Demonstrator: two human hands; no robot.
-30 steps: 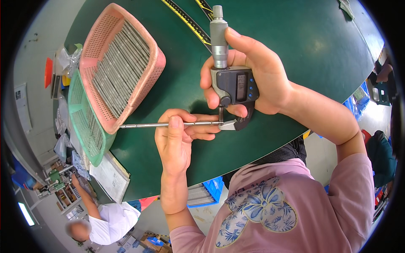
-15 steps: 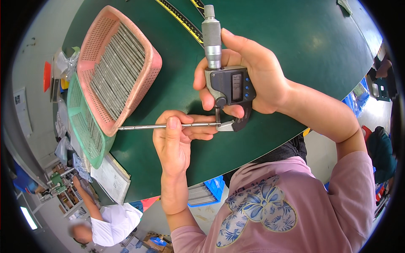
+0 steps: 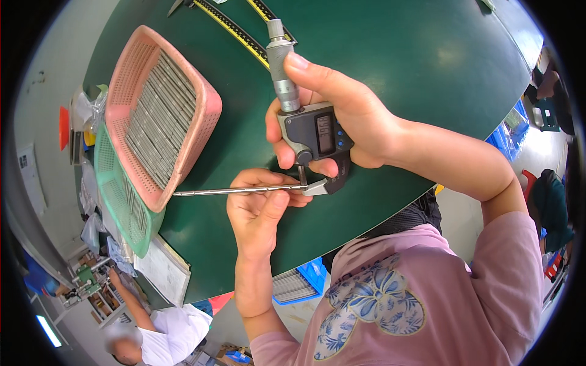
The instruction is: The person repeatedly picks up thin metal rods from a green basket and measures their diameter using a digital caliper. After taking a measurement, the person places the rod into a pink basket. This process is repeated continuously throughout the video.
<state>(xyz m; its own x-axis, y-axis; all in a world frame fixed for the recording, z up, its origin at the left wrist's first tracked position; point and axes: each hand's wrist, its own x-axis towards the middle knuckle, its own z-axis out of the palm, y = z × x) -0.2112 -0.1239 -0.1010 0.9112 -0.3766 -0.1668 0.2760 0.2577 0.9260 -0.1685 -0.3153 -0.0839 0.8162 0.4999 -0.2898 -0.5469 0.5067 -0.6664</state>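
My right hand (image 3: 360, 116) is closed around a digital micrometer (image 3: 299, 134), its thumb and fingers on the grey thimble and dark body with a small display. Below, my left hand (image 3: 256, 219) pinches a thin metal rod (image 3: 207, 192) between thumb and fingers. The rod lies nearly level, its right end between the micrometer's spindle and anvil. Its left end reaches close to the corner of a pink perforated basket (image 3: 210, 110). Inside that basket lies a stack of similar metal rods (image 3: 162, 119).
A green basket (image 3: 143, 235) sits under the pink one, with an open booklet (image 3: 162, 268) beside it. Calipers (image 3: 235, 33) rest at the far side of the green table (image 3: 415, 55). Below the edge stands a blue crate (image 3: 314, 277) of rods. Another person (image 3: 174, 332) works at lower left.
The micrometer has tilted slightly, its top leaning further left, and my right thumb sits on its thimble. My left thumb has shifted right along the rod. The whole view has shifted a little.
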